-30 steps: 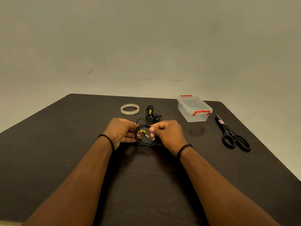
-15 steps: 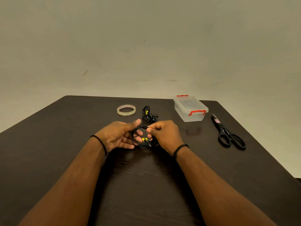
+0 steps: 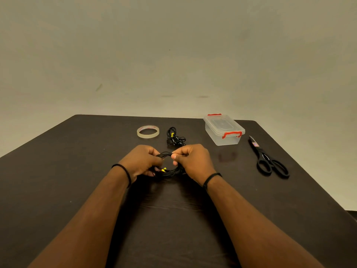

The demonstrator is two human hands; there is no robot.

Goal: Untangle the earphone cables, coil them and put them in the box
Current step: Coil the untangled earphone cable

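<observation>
You grip the black cable coil [image 3: 167, 167] from both sides, left hand [image 3: 142, 160] and right hand [image 3: 193, 159] curled round it, probably so the loops hold above the table [image 3: 58, 171], while the box [image 3: 224, 130] sits shut nearby.

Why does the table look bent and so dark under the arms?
Head view: the wide lens curves the table edges; both arms cast a soft shadow between them; the dim light hides fine detail in the black cable held by the left hand and right hand; the box leaves a faint reflection.
</observation>
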